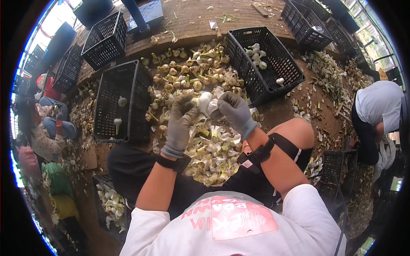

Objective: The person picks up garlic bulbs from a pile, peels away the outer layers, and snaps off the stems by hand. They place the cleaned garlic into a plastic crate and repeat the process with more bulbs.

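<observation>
A white garlic bulb (206, 101) is held up between my two hands, over a heap of garlic. My left hand (181, 117), in a grey work glove, closes on the stem side of the bulb. On its other side my right hand (235, 111), gloved alike, has its fingers curled in a pinch at the pale loose skin. Its fingertips are partly hidden. Below my hands lies a pile of peeled garlic skins (209, 158). Just beyond them spread many unpeeled garlic bulbs (188, 70) with cut stems, brownish and dirty.
A black crate (282, 68) with several white bulbs stands at the far right of the heap. Another black crate (139, 98) at left holds two bulbs. A trowel-like tool (217, 29) lies on the boards beyond. Other people sit at left and bend over (380, 106) at right.
</observation>
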